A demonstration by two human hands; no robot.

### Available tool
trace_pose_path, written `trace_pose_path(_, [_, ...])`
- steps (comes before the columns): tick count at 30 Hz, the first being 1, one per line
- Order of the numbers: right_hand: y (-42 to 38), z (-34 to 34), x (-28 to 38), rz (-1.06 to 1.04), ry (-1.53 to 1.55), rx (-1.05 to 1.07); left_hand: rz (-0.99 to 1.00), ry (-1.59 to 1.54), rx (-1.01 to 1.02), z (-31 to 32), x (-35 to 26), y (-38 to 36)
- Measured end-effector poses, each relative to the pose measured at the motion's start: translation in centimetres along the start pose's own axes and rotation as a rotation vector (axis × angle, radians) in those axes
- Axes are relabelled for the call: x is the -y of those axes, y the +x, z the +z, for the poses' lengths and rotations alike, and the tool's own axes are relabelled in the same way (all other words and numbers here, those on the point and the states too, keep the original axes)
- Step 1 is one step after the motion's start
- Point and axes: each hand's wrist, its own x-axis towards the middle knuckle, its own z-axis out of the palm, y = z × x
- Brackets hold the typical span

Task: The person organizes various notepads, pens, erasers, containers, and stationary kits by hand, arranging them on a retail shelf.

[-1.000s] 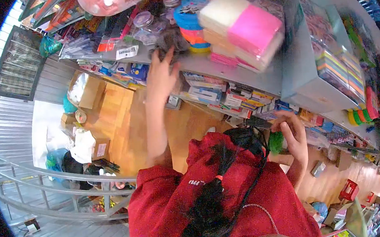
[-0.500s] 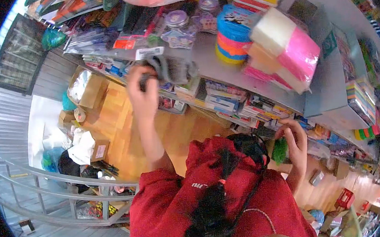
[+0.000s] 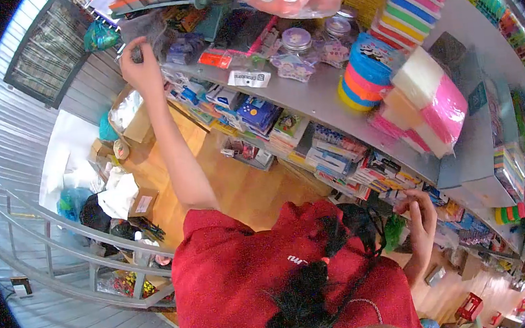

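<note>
My left arm stretches up to the left end of the grey shelf. My left hand is closed there, fingers curled round, beside clear plastic packaging; what lies in the fingers I cannot tell. My right hand hovers in front of the lower shelves at the right, its fingers loosely bent and apart, with nothing seen in them. On the shelf between the hands are a white-labelled clear packet, small jars with purple lids and a striped stack of blue, orange and yellow tubs.
White and pink packs jut over the shelf edge. Boxed goods fill the shelf below. A curved metal railing runs along the left. Cardboard boxes stand on the wooden floor.
My left hand has moved up and left along the shelf; the dark grey item that was blurred at it no longer shows. The view has shifted, and the right hand keeps its bent pose.
</note>
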Motion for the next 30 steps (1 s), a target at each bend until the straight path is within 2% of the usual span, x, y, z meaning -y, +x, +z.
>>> trace_pose_path(1, [0.0,-0.2,-0.3,-0.026,-0.043,-0.004,0.000,-0.019,-0.028,0.1,0.0,0.4])
trace_pose_path(4, [0.0,0.2,-0.1,0.017,-0.015,-0.010,-0.030,-0.233,0.063,0.9,0.6,0.7])
trace_pose_path(5, [0.1,0.4,-0.2,0.009,-0.023,-0.003,-0.281,-0.316,0.200,1.1,0.6,0.3])
trace_pose_path(8, [-0.4,0.3,-0.5,0.042,0.001,0.043,-0.146,-0.208,0.562,3.8,3.9,-0.8])
trace_pose_path(11, [-1.0,0.9,0.4,0.013,-0.008,0.033,-0.073,0.118,0.922,7.7,8.3,-3.6])
trace_pose_path(14, [-2.3,0.7,1.3,0.009,-0.067,-0.009,0.157,0.209,0.959,8.9,10.2,-5.5])
trace_pose_path(15, [-2.9,0.7,1.4,0.018,-0.079,-0.028,0.008,0.255,1.108,7.8,7.9,-4.5])
trace_pose_path(19, [-5.0,0.8,1.0,0.057,-0.066,-0.061,0.216,0.326,0.622,5.6,5.2,-5.9])
trace_pose_path(22, [-6.1,1.3,-0.5,0.099,0.000,-0.045,0.096,0.239,0.449,3.0,1.2,-6.9])
trace_pose_path(24, [-6.5,2.6,-0.2,0.197,0.103,-0.023,0.224,0.002,0.609,2.2,-2.1,-7.3])
trace_pose_path(25, [-6.5,3.1,-0.3,0.189,0.015,-0.014,0.286,-0.117,0.693,2.1,-3.7,-7.6])
trace_pose_path(27, [-6.5,4.4,0.2,0.193,0.030,0.025,0.496,-0.120,0.846,2.9,-7.2,-9.0])
trace_pose_path(30, [-5.6,6.4,1.2,0.162,0.037,0.047,0.684,-0.160,0.708,7.0,-8.2,-10.7])
